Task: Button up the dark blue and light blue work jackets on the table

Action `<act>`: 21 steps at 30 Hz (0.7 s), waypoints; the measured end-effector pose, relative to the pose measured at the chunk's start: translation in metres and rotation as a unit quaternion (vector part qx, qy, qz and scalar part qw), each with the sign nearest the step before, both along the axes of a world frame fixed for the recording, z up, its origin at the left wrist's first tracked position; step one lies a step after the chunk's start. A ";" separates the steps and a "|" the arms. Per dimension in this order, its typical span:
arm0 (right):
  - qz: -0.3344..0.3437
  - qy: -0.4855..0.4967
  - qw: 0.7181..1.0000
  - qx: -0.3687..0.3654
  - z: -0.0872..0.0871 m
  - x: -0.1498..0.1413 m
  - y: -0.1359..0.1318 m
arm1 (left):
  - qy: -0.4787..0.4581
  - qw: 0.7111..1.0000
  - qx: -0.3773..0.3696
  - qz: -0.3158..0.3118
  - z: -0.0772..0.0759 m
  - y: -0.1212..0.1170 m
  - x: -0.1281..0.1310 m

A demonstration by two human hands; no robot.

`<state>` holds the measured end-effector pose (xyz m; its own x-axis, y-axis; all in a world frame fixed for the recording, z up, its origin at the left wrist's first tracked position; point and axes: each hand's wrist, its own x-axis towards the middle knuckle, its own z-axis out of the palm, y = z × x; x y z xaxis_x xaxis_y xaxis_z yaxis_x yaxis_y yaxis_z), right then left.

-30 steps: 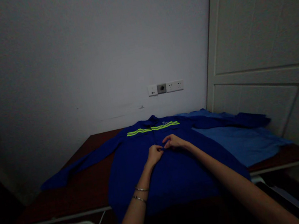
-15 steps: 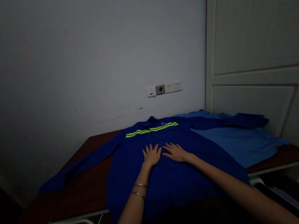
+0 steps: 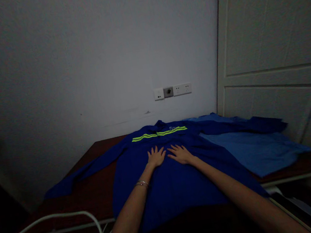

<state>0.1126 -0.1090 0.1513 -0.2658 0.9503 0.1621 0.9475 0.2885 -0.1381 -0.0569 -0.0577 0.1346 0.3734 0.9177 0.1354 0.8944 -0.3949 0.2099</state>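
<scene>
A dark blue work jacket (image 3: 169,181) with two yellow-green reflective stripes across the chest lies spread flat on a dark wooden table (image 3: 90,191). Its sleeves stretch out to both sides. My left hand (image 3: 155,157) lies flat on the jacket's chest just below the stripes, fingers spread, with bracelets on the wrist. Right beside it, my right hand (image 3: 180,154) also rests palm down on the cloth with its fingers apart. Neither hand holds anything.
A lighter blue garment (image 3: 256,149) lies on the table's right part, under the jacket's right sleeve. White cables (image 3: 56,220) loop off the front left edge. A wall socket strip (image 3: 172,91) sits above the table. A white door (image 3: 274,45) stands at the right.
A second ago both hands pinched the jacket's front at its middle. They have since let go, spread flat on the cloth, and slid a little up toward the stripes.
</scene>
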 end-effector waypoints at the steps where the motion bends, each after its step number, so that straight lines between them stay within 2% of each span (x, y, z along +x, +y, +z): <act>1: -0.005 -0.018 1.000 0.018 0.004 -0.003 -0.003 | 0.009 1.000 0.001 0.001 0.000 0.000 0.000; 5: -0.016 -0.063 0.991 0.114 0.024 -0.022 -0.034 | 0.020 1.000 0.001 -0.006 0.000 0.001 0.000; 8: -0.013 -0.037 0.994 0.102 0.033 -0.040 -0.074 | 0.012 1.000 0.007 -0.006 0.000 0.000 -0.001; 13: -0.041 -0.042 0.994 0.091 0.028 -0.064 -0.134 | -0.006 0.998 0.059 0.012 0.001 -0.005 0.001; 16: -0.039 -0.042 0.995 0.084 0.026 -0.075 -0.143 | -0.015 0.995 0.097 0.012 0.004 -0.009 0.003; 21: -0.032 -0.048 0.997 0.044 0.033 -0.088 -0.135 | -0.063 0.992 0.106 -0.012 0.006 -0.011 0.003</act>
<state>0.0243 -0.2436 0.1848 -0.2232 0.9493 0.2215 0.9720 0.2338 -0.0224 -0.0542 -0.0689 0.1410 0.3622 0.8550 0.3712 0.8567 -0.4623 0.2288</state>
